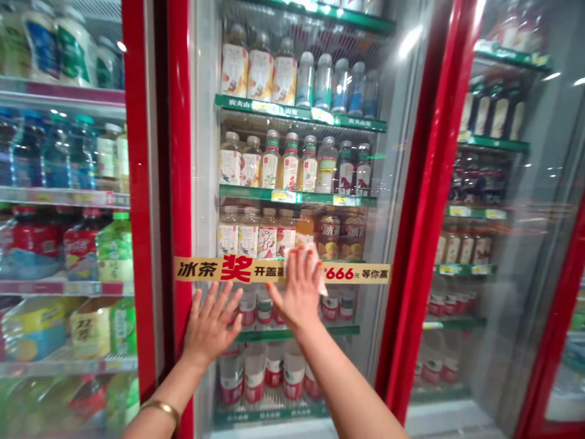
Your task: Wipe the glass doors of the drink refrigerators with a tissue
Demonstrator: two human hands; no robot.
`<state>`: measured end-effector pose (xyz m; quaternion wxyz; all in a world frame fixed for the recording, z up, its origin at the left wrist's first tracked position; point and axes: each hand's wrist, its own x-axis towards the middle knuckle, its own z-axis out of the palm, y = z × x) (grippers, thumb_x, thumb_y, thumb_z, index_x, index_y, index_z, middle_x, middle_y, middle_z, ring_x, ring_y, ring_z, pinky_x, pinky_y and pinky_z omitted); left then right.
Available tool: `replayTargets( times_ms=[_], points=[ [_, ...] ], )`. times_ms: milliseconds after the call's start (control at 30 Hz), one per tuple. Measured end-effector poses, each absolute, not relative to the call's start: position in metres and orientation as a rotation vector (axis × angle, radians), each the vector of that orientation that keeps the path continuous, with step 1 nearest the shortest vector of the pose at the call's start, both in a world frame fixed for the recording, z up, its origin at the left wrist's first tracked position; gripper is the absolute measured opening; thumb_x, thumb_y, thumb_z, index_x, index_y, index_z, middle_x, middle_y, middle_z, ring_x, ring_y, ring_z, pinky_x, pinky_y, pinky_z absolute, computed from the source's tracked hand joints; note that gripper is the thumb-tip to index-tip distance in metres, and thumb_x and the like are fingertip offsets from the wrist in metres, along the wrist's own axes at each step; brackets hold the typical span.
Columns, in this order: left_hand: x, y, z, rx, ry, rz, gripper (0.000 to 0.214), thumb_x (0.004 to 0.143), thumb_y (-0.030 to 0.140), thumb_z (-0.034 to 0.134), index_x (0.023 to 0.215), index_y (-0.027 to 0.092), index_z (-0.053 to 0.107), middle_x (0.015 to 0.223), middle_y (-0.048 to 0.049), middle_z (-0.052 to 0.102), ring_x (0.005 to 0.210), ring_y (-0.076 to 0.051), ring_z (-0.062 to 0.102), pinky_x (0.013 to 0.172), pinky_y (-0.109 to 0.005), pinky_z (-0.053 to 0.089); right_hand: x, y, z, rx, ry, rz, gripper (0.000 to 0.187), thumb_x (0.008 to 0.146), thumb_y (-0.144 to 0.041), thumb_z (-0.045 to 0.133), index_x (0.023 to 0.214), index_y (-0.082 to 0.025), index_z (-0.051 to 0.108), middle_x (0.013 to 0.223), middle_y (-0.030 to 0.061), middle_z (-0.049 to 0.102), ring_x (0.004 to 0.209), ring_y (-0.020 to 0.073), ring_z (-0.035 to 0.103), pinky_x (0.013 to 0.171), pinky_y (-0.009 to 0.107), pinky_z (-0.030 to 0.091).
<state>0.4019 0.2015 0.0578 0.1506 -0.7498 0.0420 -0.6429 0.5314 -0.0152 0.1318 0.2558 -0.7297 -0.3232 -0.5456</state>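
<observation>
My left hand (211, 326) lies open against the glass door (393, 164), its fingers spread just below a yellow sticker strip (375, 274) with black and red lettering. A gold bracelet (162, 413) circles that wrist. Over the middle of the strip, my right hand (299, 299) presses a thin white tissue (323, 288) to the glass. Its fingers stretch upward and hide most of the tissue and part of the lettering. Behind the glass stand rows of bottled drinks (291, 164) on green-edged shelves (256, 192).
A red door frame (180, 152) borders the glass on the left, and another red frame (429, 201) on the right. Further coolers with drinks stand on both sides, including blue bottles (55, 152) at left and dark-labelled bottles (497, 116) at right. Light reflections streak the glass.
</observation>
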Motion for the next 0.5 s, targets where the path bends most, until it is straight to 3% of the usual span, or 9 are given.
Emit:
replayTargets(
  times_ms=[100, 167, 233, 333, 400, 433, 500],
  points=[
    [0.401, 0.201, 0.06, -2.158, 0.149, -1.84, 0.075, 0.098, 0.04, 0.065, 0.168, 0.03, 0.038, 0.174, -0.0044, 0.036, 0.17, -0.024, 0.02, 0.143, -0.053, 0.008, 0.515, -0.001, 0.119, -2.048, -1.328, -1.449, 0.092, 0.105, -0.069, 0.05, 0.177, -0.026, 0.011, 0.183, 0.0083, 0.023, 0.171, 0.0321, 0.016, 0.139, 0.059, 0.012],
    [0.401, 0.2, 0.06, -2.161, 0.145, -1.842, 0.075, 0.098, 0.04, 0.066, 0.167, 0.03, 0.039, 0.173, -0.0048, 0.039, 0.17, -0.023, 0.019, 0.143, -0.052, 0.007, 0.528, -0.033, 0.123, -2.094, -1.295, -1.449, 0.085, 0.107, -0.066, 0.049, 0.176, -0.03, 0.015, 0.182, 0.0066, 0.025, 0.17, 0.0306, 0.02, 0.139, 0.06, 0.01],
    [0.403, 0.199, 0.058, -2.165, 0.122, -1.843, 0.074, 0.097, 0.038, 0.067, 0.167, 0.031, 0.041, 0.171, -0.0048, 0.044, 0.17, -0.023, 0.021, 0.143, -0.053, 0.008, 0.552, -0.076, 0.136, -2.079, -0.983, -1.483, 0.082, 0.11, -0.063, 0.043, 0.176, -0.025, 0.015, 0.183, 0.0108, 0.02, 0.171, 0.0336, 0.017, 0.137, 0.066, 0.01],
    [0.406, 0.201, 0.051, -2.148, 0.079, -1.844, 0.079, 0.096, 0.035, 0.068, 0.168, 0.031, 0.037, 0.17, -0.0054, 0.047, 0.169, -0.025, 0.024, 0.143, -0.056, 0.013, 0.577, -0.105, 0.157, -1.947, -0.549, -1.48, 0.082, 0.113, -0.055, 0.028, 0.175, -0.01, -0.002, 0.183, 0.0203, -0.004, 0.171, 0.0385, -0.005, 0.134, 0.073, 0.01],
    [0.408, 0.204, 0.045, -2.108, 0.05, -1.864, 0.089, 0.093, 0.033, 0.071, 0.171, 0.027, 0.029, 0.174, -0.0092, 0.041, 0.169, -0.026, 0.024, 0.143, -0.055, 0.016, 0.573, -0.083, 0.161, -1.893, -0.537, -1.473, 0.082, 0.113, -0.051, 0.024, 0.172, -0.007, -0.012, 0.181, 0.0201, -0.016, 0.169, 0.0391, -0.016, 0.133, 0.075, 0.007],
    [0.409, 0.207, 0.041, -2.082, 0.037, -1.881, 0.094, 0.092, 0.032, 0.072, 0.172, 0.024, 0.024, 0.177, -0.0118, 0.034, 0.17, -0.027, 0.022, 0.142, -0.054, 0.018, 0.563, -0.063, 0.159, -1.883, -0.596, -1.474, 0.082, 0.113, -0.05, 0.027, 0.173, -0.009, -0.01, 0.182, 0.0176, -0.015, 0.169, 0.0385, -0.015, 0.134, 0.074, 0.007],
    [0.409, 0.213, 0.034, -2.038, 0.016, -1.92, 0.101, 0.091, 0.031, 0.073, 0.174, 0.02, 0.016, 0.181, -0.0161, 0.019, 0.171, -0.029, 0.017, 0.141, -0.055, 0.021, 0.536, -0.016, 0.151, -1.876, -0.826, -1.488, 0.078, 0.112, -0.052, 0.038, 0.176, -0.02, 0.007, 0.184, 0.0078, 0.0, 0.172, 0.0338, -0.003, 0.138, 0.066, 0.012]
  ],
)
